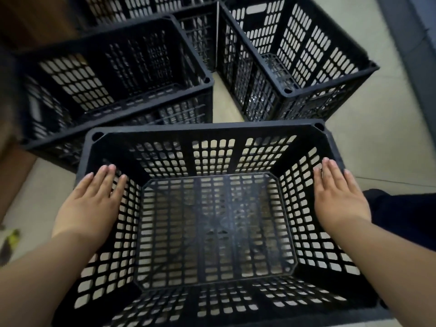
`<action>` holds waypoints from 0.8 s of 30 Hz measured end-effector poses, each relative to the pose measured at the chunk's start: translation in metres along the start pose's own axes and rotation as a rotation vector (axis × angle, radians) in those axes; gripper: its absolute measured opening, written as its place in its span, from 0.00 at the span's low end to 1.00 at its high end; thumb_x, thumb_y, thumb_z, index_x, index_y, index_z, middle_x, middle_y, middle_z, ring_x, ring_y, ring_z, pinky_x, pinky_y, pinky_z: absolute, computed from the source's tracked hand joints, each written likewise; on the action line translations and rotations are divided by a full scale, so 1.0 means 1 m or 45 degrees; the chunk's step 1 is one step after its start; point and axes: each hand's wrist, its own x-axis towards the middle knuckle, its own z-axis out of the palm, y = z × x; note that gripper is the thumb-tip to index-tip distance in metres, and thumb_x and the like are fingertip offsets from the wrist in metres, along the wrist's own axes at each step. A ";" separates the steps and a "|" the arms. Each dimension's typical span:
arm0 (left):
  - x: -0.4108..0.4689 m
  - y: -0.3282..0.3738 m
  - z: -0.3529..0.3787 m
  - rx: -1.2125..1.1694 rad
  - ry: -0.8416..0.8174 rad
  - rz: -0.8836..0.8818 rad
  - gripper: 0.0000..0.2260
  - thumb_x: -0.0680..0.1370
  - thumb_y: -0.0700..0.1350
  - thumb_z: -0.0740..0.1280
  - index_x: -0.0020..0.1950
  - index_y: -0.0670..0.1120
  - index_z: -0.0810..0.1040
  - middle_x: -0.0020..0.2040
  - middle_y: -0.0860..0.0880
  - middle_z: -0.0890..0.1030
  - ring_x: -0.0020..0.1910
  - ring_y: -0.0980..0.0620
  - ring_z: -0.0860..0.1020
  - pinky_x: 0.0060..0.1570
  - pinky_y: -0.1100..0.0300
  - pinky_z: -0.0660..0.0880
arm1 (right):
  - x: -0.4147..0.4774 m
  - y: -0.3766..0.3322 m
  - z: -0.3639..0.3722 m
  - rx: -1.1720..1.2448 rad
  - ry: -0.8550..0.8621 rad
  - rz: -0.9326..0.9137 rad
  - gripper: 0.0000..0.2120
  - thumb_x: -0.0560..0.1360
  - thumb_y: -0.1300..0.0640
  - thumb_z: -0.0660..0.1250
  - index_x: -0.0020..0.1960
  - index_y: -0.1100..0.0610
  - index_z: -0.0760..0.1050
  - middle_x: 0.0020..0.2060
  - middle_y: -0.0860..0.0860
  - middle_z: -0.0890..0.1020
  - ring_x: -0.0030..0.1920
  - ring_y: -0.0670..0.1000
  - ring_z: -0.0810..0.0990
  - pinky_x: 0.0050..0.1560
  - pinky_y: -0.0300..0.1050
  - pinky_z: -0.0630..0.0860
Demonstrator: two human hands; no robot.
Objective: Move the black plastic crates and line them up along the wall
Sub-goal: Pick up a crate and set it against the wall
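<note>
The nearest crate (212,223) sits right below you, open side up, its rim filling the lower half of the view and its perforated floor showing pale tile through the slots. Your left hand (90,204) lies flat on the crate's left rim, fingers straight and together, palm down; it is not curled around anything. Your right hand (339,197) mirrors it on the right rim, also flat and extended, resting on the edge with no hold closed on it. The crate lies squarely between your two forearms, with its far edge beyond your fingertips.

That far edge has little room. At its left corner it runs just under the near corner of the left crate (113,74), which is tilted and looks blurred; the two overlap in the view, and you cannot tell whether they touch. At the far right, the right crate (295,55) stands just beyond your crate's rim, close but apart. Between those two crates a narrow wedge of bare floor (226,107) opens. A fourth crate (151,8) sits behind them at the top edge.

To the right, open tile runs to a grey wall base (415,50). To the left, a brown surface (14,171) borders a small strip of floor. A dark shape (405,215) lies just past your right wrist.
</note>
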 end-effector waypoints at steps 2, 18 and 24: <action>-0.024 -0.025 0.003 -0.024 -0.030 -0.041 0.29 0.80 0.43 0.46 0.67 0.44 0.24 0.67 0.42 0.25 0.67 0.50 0.27 0.48 0.54 0.15 | -0.017 -0.007 -0.024 -0.008 0.005 -0.048 0.35 0.76 0.64 0.50 0.71 0.64 0.28 0.68 0.61 0.25 0.71 0.57 0.27 0.54 0.52 0.19; -0.324 -0.209 0.106 -0.360 -0.284 -0.608 0.27 0.80 0.41 0.44 0.65 0.47 0.23 0.67 0.44 0.25 0.67 0.50 0.27 0.48 0.53 0.14 | -0.166 -0.183 -0.219 -0.298 0.379 -0.663 0.30 0.65 0.67 0.27 0.67 0.62 0.22 0.65 0.60 0.23 0.51 0.56 0.10 0.45 0.52 0.12; -0.448 -0.274 0.207 -0.497 -0.443 -0.842 0.28 0.80 0.42 0.47 0.67 0.50 0.25 0.67 0.46 0.26 0.67 0.51 0.27 0.48 0.54 0.14 | -0.249 -0.328 -0.265 -0.405 0.601 -0.901 0.30 0.79 0.60 0.45 0.68 0.62 0.25 0.66 0.59 0.25 0.58 0.56 0.16 0.42 0.52 0.11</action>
